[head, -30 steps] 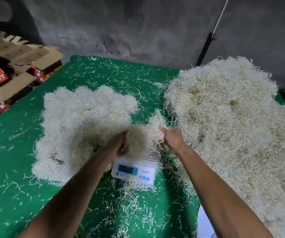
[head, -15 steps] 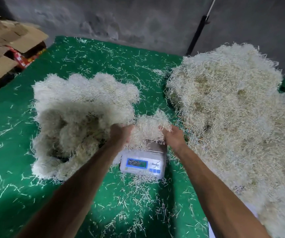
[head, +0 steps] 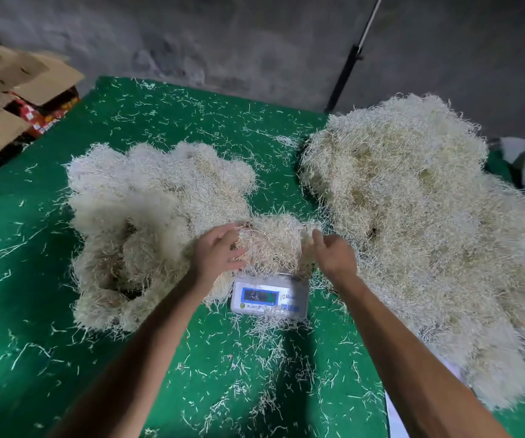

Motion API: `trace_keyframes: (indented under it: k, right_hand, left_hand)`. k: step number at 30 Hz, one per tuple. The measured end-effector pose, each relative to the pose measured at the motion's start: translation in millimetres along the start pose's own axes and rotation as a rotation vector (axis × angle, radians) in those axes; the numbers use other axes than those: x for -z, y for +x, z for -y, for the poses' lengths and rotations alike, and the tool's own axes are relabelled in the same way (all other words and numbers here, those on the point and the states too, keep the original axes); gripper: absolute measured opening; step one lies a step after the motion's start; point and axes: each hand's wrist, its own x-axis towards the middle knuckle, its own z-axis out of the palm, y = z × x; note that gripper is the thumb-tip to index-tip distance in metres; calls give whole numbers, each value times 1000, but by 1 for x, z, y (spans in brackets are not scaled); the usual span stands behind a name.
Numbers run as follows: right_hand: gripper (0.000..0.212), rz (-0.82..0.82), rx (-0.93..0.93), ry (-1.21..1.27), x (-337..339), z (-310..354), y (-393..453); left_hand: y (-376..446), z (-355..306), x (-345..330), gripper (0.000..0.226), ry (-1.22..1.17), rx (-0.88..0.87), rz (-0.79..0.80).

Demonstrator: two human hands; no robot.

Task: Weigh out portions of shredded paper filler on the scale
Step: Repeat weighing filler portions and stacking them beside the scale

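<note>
on the green cloth (head: 49, 279) seen from the head camera, a small white scale (head: 269, 297) sits near the middle, its lit display facing the person; the digits are too blurred to read. a clump of shredded paper filler (head: 273, 241) rests on top of the scale, covering the platform and spilling over its far edge.

the left hand (head: 220, 251) lies against the left side of that clump, fingers spread and fairly straight, touching the strands rather than wrapping round them. the right hand (head: 333, 254) is at the clump's right side, thumb raised and the other fingers loosely curled; whether any strands are pinched there cannot be told, since the fingertips are turned away from the camera.

just left of the scale and touching the clump's edge lies a lumpy spread of rounded filler mounds (head: 147, 222). to the right a much larger, taller heap of loose filler (head: 428, 232) runs from the back of the cloth down toward the near right edge, its foot close beside the scale.

stray strands (head: 254, 368) are scattered all over the cloth, thickest just in front of the scale. off the cloth's left edge stand open cardboard boxes (head: 18, 90), and a dark pole (head: 346, 74) leans against the grey wall (head: 223, 36) behind.
</note>
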Motion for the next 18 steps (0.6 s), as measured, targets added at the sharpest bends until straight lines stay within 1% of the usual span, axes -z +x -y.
trace_keyframes:
  k: [5, 8, 10, 13, 16, 18]
  right_hand:
    - [46, 16, 18, -10, -1, 9, -15]
    - [42, 1, 11, 25, -5, 7, -26]
    - [39, -8, 14, 21, -6, 4, -31]
    - [31, -24, 16, 20, -7, -1, -34]
    - [27, -23, 12, 34, -5, -4, -33]
    - [29, -26, 2, 49, -4, -6, -30]
  left_hand:
    - [-19, 13, 17, 47, -25, -5, 40]
    - [-29, 20, 21, 55, -62, 56, 88]
    - [-33, 23, 21, 59, -98, 113, 90]
    - [-37, 26, 20, 65, -146, 153, 97]
    - [-38, 26, 17, 55, -165, 187, 109]
    - [-36, 25, 15, 50, -161, 204, 102]
